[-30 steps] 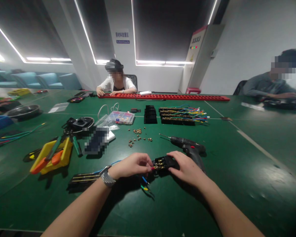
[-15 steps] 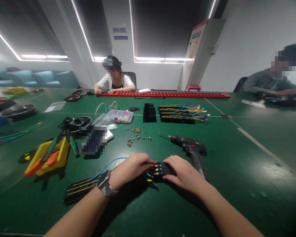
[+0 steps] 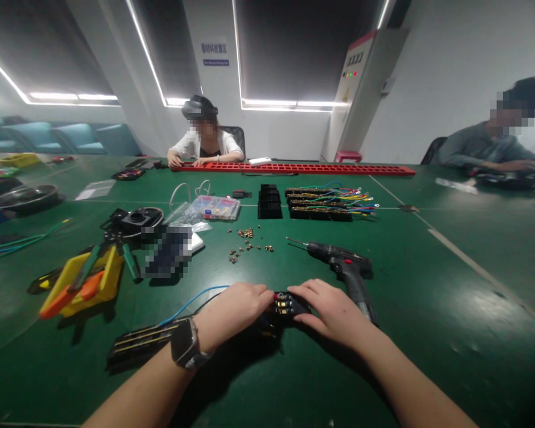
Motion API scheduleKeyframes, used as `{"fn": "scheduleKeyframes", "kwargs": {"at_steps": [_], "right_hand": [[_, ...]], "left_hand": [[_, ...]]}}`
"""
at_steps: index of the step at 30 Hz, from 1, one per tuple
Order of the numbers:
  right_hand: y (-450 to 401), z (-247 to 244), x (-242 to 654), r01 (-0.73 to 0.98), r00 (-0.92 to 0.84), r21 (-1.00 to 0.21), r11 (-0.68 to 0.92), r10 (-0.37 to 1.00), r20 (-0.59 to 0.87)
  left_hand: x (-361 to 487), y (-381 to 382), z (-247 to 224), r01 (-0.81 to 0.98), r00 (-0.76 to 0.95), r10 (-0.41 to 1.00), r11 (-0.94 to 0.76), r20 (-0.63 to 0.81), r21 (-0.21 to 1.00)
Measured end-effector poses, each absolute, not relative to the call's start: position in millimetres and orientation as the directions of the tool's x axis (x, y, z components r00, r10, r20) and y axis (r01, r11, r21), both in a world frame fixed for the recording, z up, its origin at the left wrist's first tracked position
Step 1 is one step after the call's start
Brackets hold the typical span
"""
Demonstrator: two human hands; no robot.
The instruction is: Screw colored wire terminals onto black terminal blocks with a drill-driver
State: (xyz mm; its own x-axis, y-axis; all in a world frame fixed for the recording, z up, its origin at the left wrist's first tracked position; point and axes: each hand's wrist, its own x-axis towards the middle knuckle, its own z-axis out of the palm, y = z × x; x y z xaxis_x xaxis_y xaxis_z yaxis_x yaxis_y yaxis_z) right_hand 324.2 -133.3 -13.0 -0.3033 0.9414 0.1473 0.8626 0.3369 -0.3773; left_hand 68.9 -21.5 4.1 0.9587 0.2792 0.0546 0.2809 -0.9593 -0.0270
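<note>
A black terminal block (image 3: pixel 284 306) with brass contacts is on the table in front of me, between my hands. My right hand (image 3: pixel 332 308) grips its right end, thumb on the near side and fingers on the far side. At the block's left end, the closed fingertips of my left hand (image 3: pixel 238 312) hold a red-sleeved wire end (image 3: pixel 276 295) against the far contact. Below my left hand hang other wire ends, mostly in shadow. A long black strip with brass bars (image 3: pixel 142 343) lies partly behind my left forearm, and a blue wire (image 3: pixel 191 302) rises from it.
A cordless drill (image 3: pixel 350 273) lies right of my hands. Loose brass screws (image 3: pixel 245 233) are scattered ahead. Left are a yellow bin (image 3: pixel 109 285) with orange-handled pliers and a phone (image 3: pixel 169 252). Farther off sit wired strips (image 3: pixel 321 211), black blocks (image 3: pixel 270 205) and two people.
My left wrist has turned so the watch face shows more. The left hand's knuckles have come over, and the loose wire ends below it are more hidden. My right hand stays on the block.
</note>
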Motion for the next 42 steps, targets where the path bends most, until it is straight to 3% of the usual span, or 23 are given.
{"fn": "scheduleKeyframes", "kwargs": {"at_steps": [8,14,18,22,25,32,36,42], "right_hand": [[-134.0,-12.3,324.3,0.875,-0.374,-0.286,0.391,0.92,0.116],[-134.7,-10.2,322.0,0.868,-0.376,-0.307,0.39,0.92,0.108],[-134.0,-9.9,321.5,0.86,-0.371,-0.335,0.385,0.922,0.107],[-133.8,-11.6,321.5,0.847,-0.359,-0.373,0.378,0.925,0.122],[-134.6,-12.7,321.9,0.836,-0.35,-0.402,0.374,0.927,0.135],[-136.0,-13.2,322.9,0.828,-0.337,-0.447,0.338,0.938,0.085],[-135.6,-12.7,322.4,0.83,-0.33,-0.453,0.327,0.941,0.076],[-135.1,-13.5,322.7,0.821,-0.337,-0.465,0.332,0.938,0.076]], "left_hand": [[69.4,-16.8,1.0,0.25,0.963,0.256,-0.966,0.089,0.069],[70.5,-11.8,-5.1,0.244,0.958,0.264,-0.955,0.111,0.165],[67.5,-2.6,-3.3,0.314,0.921,0.38,-0.851,0.081,0.421],[59.1,10.1,6.7,0.354,0.848,0.529,-0.592,0.018,0.724],[51.0,20.3,12.9,0.355,0.808,0.588,-0.432,-0.04,0.829],[24.1,47.8,11.1,0.56,0.765,0.63,-0.545,-0.136,0.623],[10.6,59.1,2.7,0.605,0.757,0.601,-0.498,-0.256,0.621],[6.0,65.3,-0.1,0.615,0.756,0.592,-0.501,-0.277,0.608]]}}
